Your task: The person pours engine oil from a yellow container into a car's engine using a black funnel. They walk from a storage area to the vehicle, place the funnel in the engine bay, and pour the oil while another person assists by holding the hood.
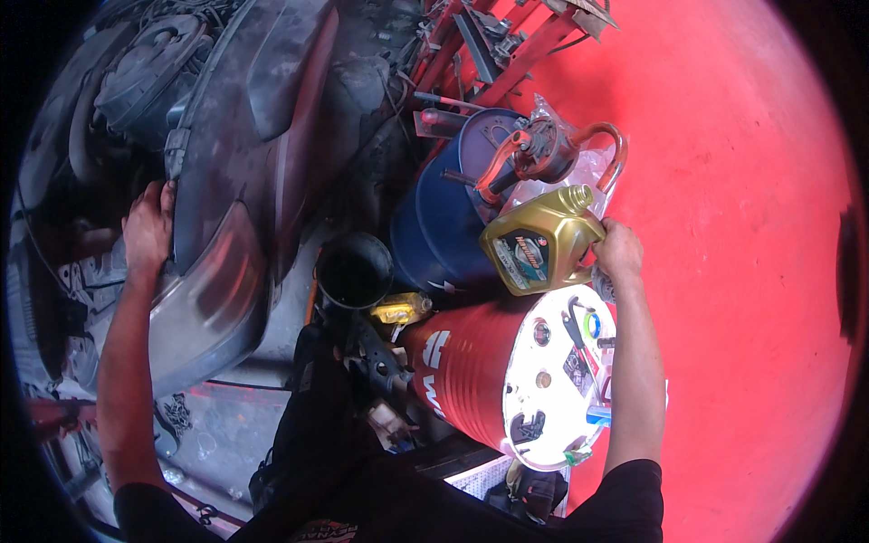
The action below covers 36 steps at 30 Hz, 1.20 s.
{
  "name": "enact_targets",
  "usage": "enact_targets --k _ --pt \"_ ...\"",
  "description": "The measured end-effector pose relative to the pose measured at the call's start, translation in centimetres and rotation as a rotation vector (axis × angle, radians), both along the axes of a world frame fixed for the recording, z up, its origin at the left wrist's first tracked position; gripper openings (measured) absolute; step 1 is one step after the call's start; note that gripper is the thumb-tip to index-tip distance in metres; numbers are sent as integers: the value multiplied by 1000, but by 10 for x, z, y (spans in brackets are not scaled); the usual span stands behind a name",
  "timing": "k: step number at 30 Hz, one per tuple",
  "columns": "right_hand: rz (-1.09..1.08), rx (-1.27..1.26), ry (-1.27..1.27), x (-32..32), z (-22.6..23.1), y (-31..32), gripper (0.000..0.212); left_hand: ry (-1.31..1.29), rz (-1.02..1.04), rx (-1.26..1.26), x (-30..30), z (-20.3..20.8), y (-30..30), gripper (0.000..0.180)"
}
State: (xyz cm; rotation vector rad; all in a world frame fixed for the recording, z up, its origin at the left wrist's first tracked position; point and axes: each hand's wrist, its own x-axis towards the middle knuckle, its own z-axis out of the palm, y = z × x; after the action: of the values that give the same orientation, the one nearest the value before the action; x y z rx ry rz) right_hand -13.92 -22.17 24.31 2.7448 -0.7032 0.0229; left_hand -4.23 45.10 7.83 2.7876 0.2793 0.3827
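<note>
My right hand (621, 251) grips a gold plastic oil jug (552, 240) by its handle, the neck pointing up and no cap visible on it. The jug is above the far edge of the red drum's white top, in front of the blue drum; I cannot tell whether it touches either. On the left, my left hand (149, 226) rests with its fingers over the edge of a car's front fender (213, 172), just above the headlight (213, 294). Nothing shows in that hand, and its fingertips bend out of sight past the edge.
The red drum (466, 366) bears small tools and parts on its white top (543, 407). A hand-crank pump (543, 154) stands on the blue drum (439, 217). A black bucket (354, 271) and a yellow bottle (401, 309) lie between car and drums. A red wall (742, 226) bounds the right.
</note>
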Motion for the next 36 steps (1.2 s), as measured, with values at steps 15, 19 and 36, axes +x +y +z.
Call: enact_targets --k 15,19,36 --pt "4 0 0 2 -1 -2 34 -2 -6 5 1 -2 3 53" --pt "16 -3 3 1 0 -1 32 8 -2 2 0 -1 1 53" --pt "-12 13 29 1 6 9 34 -15 2 26 1 -2 2 51"
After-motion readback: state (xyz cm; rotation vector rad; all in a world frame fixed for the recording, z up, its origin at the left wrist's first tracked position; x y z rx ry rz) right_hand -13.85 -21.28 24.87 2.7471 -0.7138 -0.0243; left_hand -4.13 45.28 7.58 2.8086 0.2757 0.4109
